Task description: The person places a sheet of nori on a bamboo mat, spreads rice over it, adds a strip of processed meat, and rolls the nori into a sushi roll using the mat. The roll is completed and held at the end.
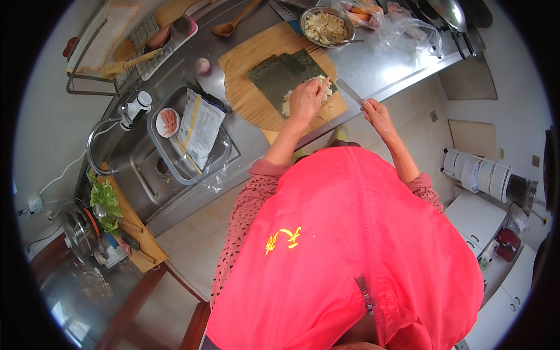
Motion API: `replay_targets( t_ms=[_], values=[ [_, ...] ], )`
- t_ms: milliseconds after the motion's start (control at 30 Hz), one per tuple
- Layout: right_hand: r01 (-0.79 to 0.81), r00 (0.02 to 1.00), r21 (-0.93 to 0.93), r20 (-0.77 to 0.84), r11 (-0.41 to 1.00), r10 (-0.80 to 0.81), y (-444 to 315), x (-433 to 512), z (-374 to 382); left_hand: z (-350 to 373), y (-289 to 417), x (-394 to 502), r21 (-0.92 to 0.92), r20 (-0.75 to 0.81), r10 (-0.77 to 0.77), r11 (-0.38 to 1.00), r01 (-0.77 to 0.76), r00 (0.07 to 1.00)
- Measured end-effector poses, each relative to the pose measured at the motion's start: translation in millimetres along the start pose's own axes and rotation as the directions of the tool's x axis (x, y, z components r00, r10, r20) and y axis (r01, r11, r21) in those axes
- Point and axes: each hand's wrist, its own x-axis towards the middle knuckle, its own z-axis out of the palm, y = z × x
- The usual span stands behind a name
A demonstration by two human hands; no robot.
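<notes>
My left hand (307,99) presses down on the near edge of a dark green nori sheet (280,76), over a strip of pale rice filling (286,104). Its fingers are bunched, and whether they pinch something is hidden. Off the counter's front edge, my right hand (378,115) grips the handle of a knife (350,91). The flat blade points towards the rice end of the sheet. Under the nori lies a round wooden board (243,65), with what looks like a thin bamboo mat (249,107) on it.
Behind the board stands a metal bowl (305,36) of rice mixture with a spoon. Plastic bags (404,33) lie at right. Leftward, a grey basin (189,180) over the sink (131,153) holds a small bowl of pink sticks (168,122) and a printed packet (203,127). A shallot or onion (202,65) sits nearby.
</notes>
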Motion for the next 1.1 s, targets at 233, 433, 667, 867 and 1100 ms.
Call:
replay_targets(
  t_ms=[233, 433, 667, 867, 1100],
  values=[
    [0.004, 1.0, -0.049, 0.003, 0.999, -0.004, -8.4, 3.2, -4.1, -2.0, -9.9, 1.1, -0.01, -0.075, -0.071, 0.997, 0.07, 0.995],
    [0.189, 0.893, -0.527, -0.259, 0.829, -0.369, -63.5, 47.5, -24.2, -27.4, -22.8, 6.9, -0.25, -0.194, -0.288, 0.939, 0.236, 0.938],
    [0.239, 0.846, -0.85, -0.055, 0.47, -0.53, -111.8, 134.2, -12.1, 4.8, -42.8, 86.4, -0.544, -0.154, -0.448, 0.782, 0.303, 0.881],
    [0.236, 0.849, -0.88, -0.019, 0.411, -0.528, -109.0, 176.0, 4.7, 55.2, -73.6, 138.2, -0.564, -0.238, -0.461, 0.782, 0.264, 0.855],
    [0.364, 0.784, -0.86, 0.076, 0.357, -0.616, -105.3, 192.6, 20.8, 81.8, -78.2, 156.9, -0.626, -0.293, -0.491, 0.747, 0.224, 0.82]
  ],
)
